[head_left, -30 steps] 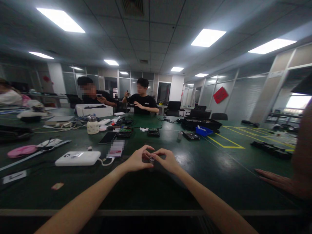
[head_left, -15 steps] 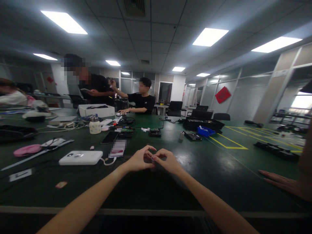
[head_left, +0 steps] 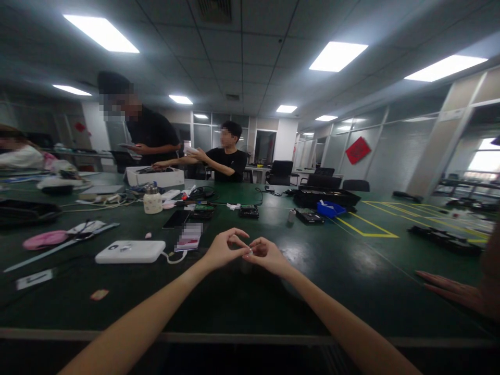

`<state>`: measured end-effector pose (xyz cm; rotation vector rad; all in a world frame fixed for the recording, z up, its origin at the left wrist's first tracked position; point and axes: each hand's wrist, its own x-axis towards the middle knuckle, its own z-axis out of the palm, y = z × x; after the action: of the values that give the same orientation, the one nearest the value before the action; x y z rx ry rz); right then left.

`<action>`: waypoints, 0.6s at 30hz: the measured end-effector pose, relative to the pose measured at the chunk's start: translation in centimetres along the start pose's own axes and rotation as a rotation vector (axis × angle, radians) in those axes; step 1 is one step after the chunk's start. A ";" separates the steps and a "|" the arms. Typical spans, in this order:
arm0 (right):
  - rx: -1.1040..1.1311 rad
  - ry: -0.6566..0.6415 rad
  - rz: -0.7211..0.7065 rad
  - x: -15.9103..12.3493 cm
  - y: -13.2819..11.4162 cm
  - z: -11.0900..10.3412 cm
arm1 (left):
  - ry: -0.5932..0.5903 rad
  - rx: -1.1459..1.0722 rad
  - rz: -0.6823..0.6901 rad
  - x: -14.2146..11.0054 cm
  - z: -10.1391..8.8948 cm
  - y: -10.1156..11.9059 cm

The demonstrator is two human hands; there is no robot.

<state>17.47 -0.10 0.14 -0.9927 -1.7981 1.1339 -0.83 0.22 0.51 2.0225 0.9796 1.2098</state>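
Head view: inward from the middle of the bench's front edge [head_left: 234, 337], the right hand [head_left: 270, 256] pinches a tiny piece [head_left: 250, 252], nearly closed; the left hand's [head_left: 222, 251] fingertips meet there, hold unclear, so uneven pressure could flick it loose.

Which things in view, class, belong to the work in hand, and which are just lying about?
In hand:
small shiny thing, at the fingertips of the left hand and right hand; too small to identify

Apparently just lying about:
white device with a cable
cream bottle
blue tray
dark phone
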 end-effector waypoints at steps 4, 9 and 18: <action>0.003 -0.029 0.007 0.0 -0.1 -0.1 | -0.025 -0.003 0.010 -0.1 0.0 0.3; -0.027 -0.056 -0.001 0.4 0.9 0.0 | 0.162 0.091 0.038 1.1 -0.7 -0.4; -0.029 -0.065 0.005 0.2 0.4 0.0 | 0.111 0.368 -0.099 1.7 -2.3 -6.6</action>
<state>17.49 0.20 -0.17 -0.9886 -1.8690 1.1580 -4.27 5.53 -2.80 2.1662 1.4273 1.1654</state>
